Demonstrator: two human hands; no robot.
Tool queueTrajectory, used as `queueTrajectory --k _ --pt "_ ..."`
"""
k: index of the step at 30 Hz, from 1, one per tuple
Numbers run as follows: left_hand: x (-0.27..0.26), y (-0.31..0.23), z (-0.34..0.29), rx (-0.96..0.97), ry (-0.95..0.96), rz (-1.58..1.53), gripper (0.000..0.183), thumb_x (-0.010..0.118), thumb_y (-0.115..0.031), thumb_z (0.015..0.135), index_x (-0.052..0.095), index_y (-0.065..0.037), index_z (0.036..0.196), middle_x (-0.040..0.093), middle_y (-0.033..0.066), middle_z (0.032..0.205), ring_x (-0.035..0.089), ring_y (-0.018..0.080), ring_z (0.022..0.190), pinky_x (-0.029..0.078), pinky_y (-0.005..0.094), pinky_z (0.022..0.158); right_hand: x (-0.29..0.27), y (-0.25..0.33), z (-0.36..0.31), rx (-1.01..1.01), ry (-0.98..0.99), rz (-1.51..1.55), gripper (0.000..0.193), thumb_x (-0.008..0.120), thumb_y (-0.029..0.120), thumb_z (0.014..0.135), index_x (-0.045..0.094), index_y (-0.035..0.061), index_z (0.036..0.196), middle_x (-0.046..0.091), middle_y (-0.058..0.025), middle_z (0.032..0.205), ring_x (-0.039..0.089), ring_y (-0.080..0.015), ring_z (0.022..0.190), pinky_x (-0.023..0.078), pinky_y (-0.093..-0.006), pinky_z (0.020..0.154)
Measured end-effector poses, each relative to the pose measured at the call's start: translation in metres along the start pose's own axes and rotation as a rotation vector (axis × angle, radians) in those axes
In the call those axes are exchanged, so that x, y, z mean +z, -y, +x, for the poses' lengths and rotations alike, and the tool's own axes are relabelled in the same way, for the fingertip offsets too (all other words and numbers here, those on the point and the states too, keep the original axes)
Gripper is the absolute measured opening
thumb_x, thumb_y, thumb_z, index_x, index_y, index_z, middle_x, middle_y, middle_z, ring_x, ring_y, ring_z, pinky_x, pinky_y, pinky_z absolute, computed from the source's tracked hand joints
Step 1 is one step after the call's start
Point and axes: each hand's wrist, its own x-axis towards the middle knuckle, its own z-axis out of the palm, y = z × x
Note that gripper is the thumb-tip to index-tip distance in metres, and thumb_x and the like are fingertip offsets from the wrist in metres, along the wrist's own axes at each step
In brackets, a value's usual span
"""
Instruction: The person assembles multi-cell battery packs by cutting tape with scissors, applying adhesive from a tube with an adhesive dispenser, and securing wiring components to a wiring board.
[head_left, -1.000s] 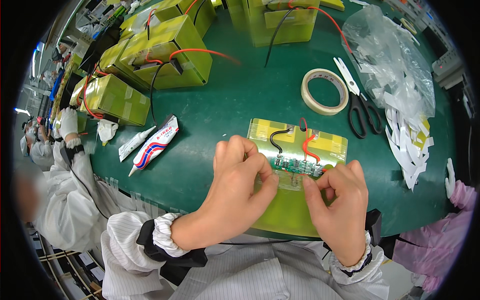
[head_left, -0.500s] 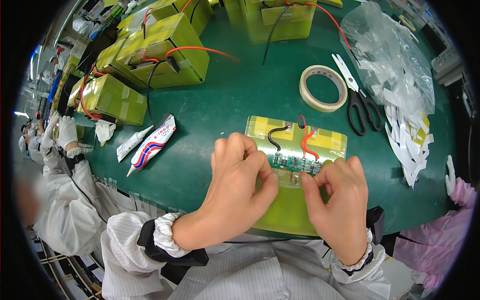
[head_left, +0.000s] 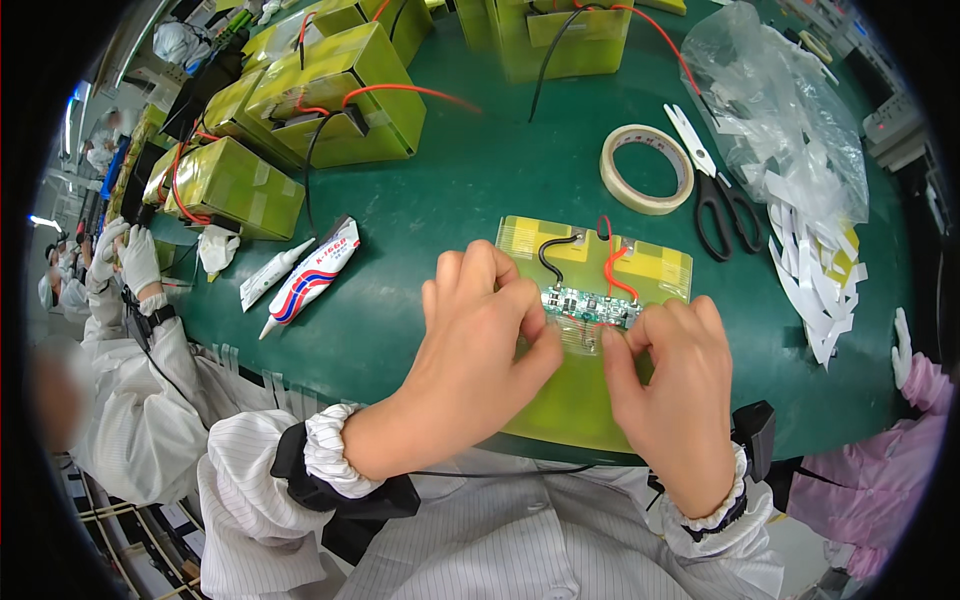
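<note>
Little has shifted since the earlier frame: both hands stay pressed on the yellow pack (head_left: 600, 400) lying at the near edge of the green bench (head_left: 450, 200). Left hand (head_left: 480, 330) and right hand (head_left: 670, 380) have fingers curled, pinching at the small circuit board (head_left: 590, 303) on the pack. Tape roll (head_left: 647, 168) and scissors (head_left: 722, 195) lie farther right; a glue tube (head_left: 310, 275) lies left.

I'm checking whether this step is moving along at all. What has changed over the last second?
Almost nothing. Both hands stay pressed on the yellow-wrapped pack beside the small green circuit board, the left hand and right hand in the same pinching pose; any finger shift is too slight to tell. The tape roll, scissors and glue tubes lie where they were.
</note>
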Motion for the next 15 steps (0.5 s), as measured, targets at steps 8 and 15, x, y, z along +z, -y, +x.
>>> queueTrajectory --k 8,15 --pt "0.0056 0.001 -0.0038 0.007 -0.049 -0.009 0.015 0.059 -0.007 0.07 0.046 -0.004 0.063 0.039 0.0113 0.088 0.036 0.0265 0.083 0.029 0.0344 0.072 0.0019 -0.0021 -0.0034 0.003 -0.034 0.036 0.02 0.065 0.008 0.068 0.046 0.0058 0.062 0.046 -0.0069 0.062 0.043 -0.0254 0.065 0.033 -0.0356 0.06" --pt "0.0047 -0.0002 -0.0022 0.0 -0.027 0.012 0.015 0.059 -0.007 0.069 0.046 -0.004 0.063 0.039 0.0113 0.088 0.036 0.0265 0.083 0.029 0.0346 0.072 0.0018 -0.0016 -0.0015 0.005 -0.026 0.026 0.02 0.064 0.008 0.068 0.046 0.0056 0.062 0.046 -0.007 0.063 0.043 -0.0255 0.066 0.033 -0.0358 0.06"
